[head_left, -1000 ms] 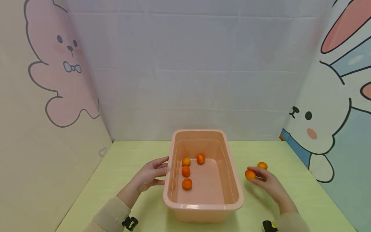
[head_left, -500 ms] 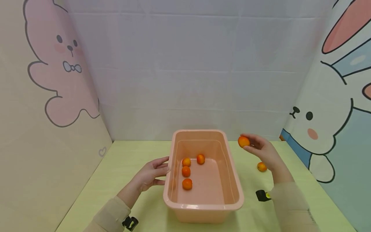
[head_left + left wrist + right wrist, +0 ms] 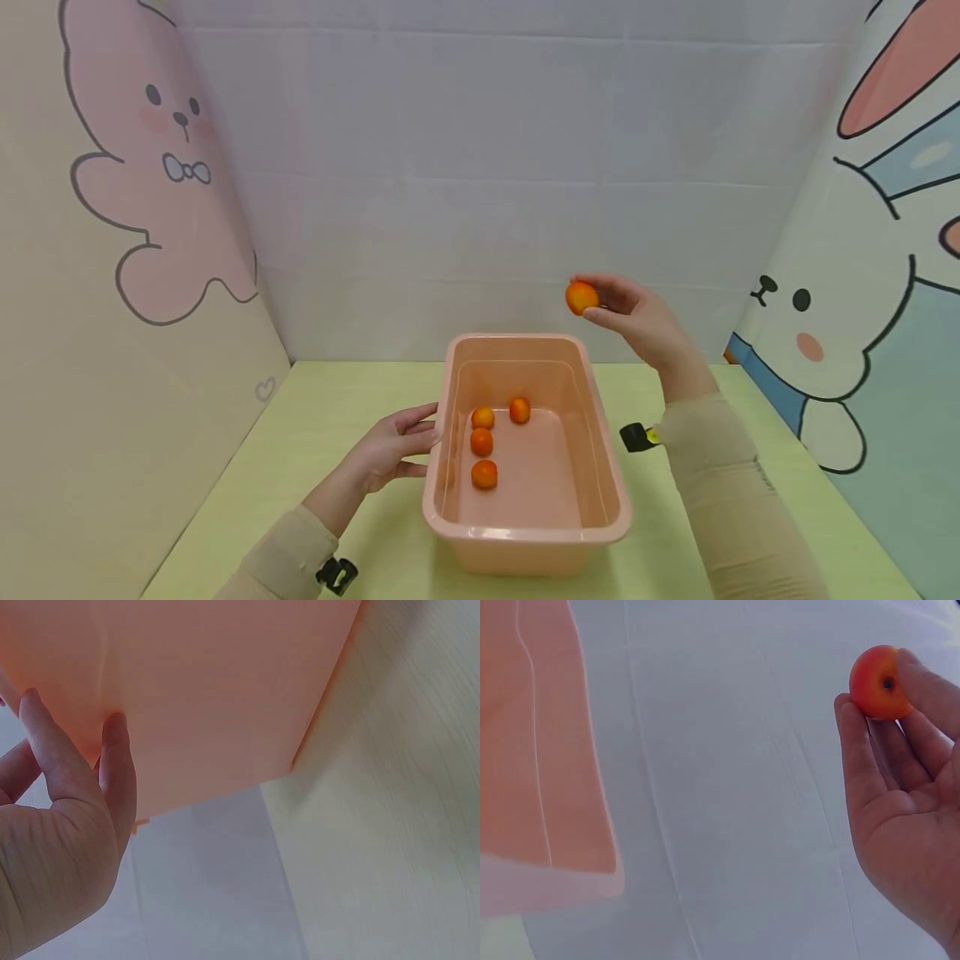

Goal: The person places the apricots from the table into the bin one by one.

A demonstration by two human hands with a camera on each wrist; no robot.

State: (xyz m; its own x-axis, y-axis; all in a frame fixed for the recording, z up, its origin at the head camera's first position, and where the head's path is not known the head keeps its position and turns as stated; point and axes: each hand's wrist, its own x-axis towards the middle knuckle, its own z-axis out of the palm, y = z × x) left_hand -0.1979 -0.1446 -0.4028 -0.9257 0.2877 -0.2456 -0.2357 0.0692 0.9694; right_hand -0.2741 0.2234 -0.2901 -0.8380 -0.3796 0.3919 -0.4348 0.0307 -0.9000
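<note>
My right hand [image 3: 637, 321] pinches a small round orange-red fruit [image 3: 582, 297] between thumb and fingertips, above the bin's far right corner. In the right wrist view that fruit [image 3: 876, 682] shows a yellowish end with a dark dot. A peach-coloured plastic bin [image 3: 592, 533] stands on the table. Inside it lie several similar fruits [image 3: 483, 474], mostly along its left side. On the bin's left, my left hand [image 3: 393, 450] touches the side just under the rim with nearly straight fingers. Up close, its fingertips [image 3: 115, 727] rest against the outer wall [image 3: 217, 697].
The pale green table [image 3: 360, 392] runs back to a white cloth wall [image 3: 517, 183]. Side panels carry a pink bear drawing [image 3: 172, 242] at left and a white rabbit drawing [image 3: 840, 275] at right. My right sleeve [image 3: 735, 492] crosses the table's right part.
My right hand has lifted the fruit and carried it up and leftward from the table's right side. A second fruit there is now hidden behind the arm. My left hand has stayed put.
</note>
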